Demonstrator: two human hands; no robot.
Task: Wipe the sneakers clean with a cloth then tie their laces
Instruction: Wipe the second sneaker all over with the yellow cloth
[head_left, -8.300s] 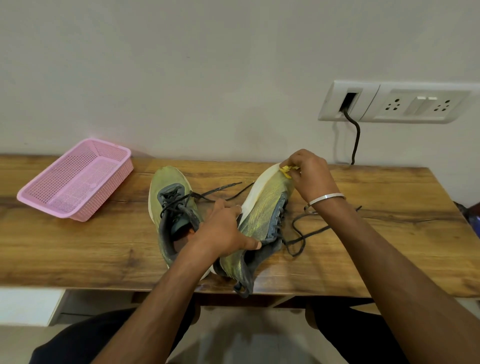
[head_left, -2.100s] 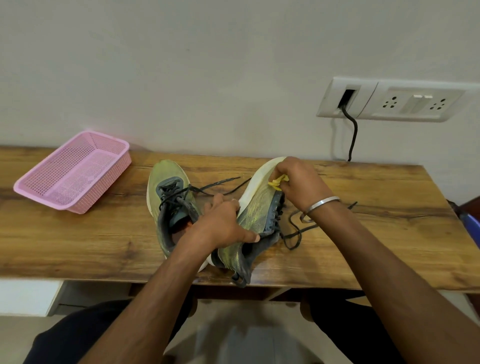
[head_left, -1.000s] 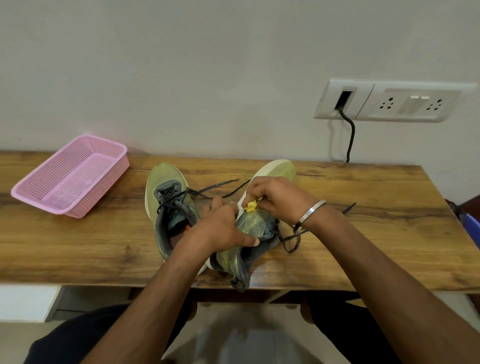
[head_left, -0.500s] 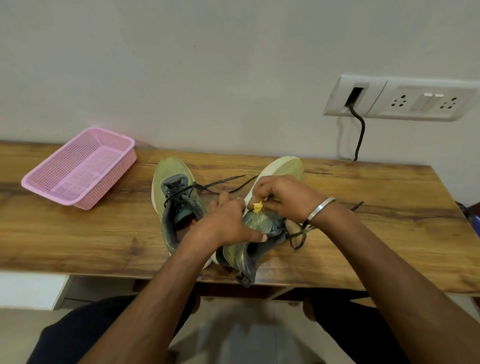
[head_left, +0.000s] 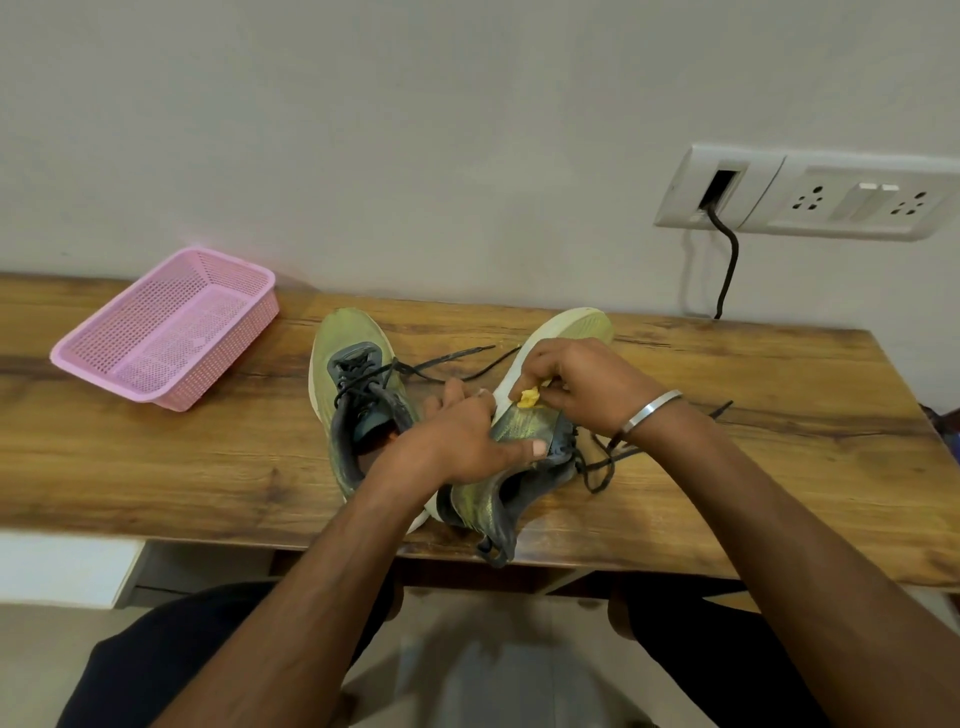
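Two yellow-green sneakers with grey collars and loose black laces are on the wooden table (head_left: 156, 467). The left sneaker (head_left: 353, 379) stands upright on its sole. The right sneaker (head_left: 519, 457) is tipped on its side with its pale sole facing left. My left hand (head_left: 462, 441) grips this tipped sneaker at its middle, thumb across the upper. My right hand (head_left: 576, 384) pinches a small yellow cloth (head_left: 529, 399) and presses it against the sneaker's side near the sole edge. Most of the cloth is hidden in my fingers.
A pink plastic mesh basket (head_left: 166, 332) sits at the table's back left. A white socket panel (head_left: 810, 200) on the wall has a black cable (head_left: 727, 270) hanging down behind the table. Loose lace ends (head_left: 457, 358) trail across the tabletop.
My right hand with the yellow cloth has moved from the sneaker's toe down along its side toward the middle. My left hand keeps its hold on the tipped sneaker.
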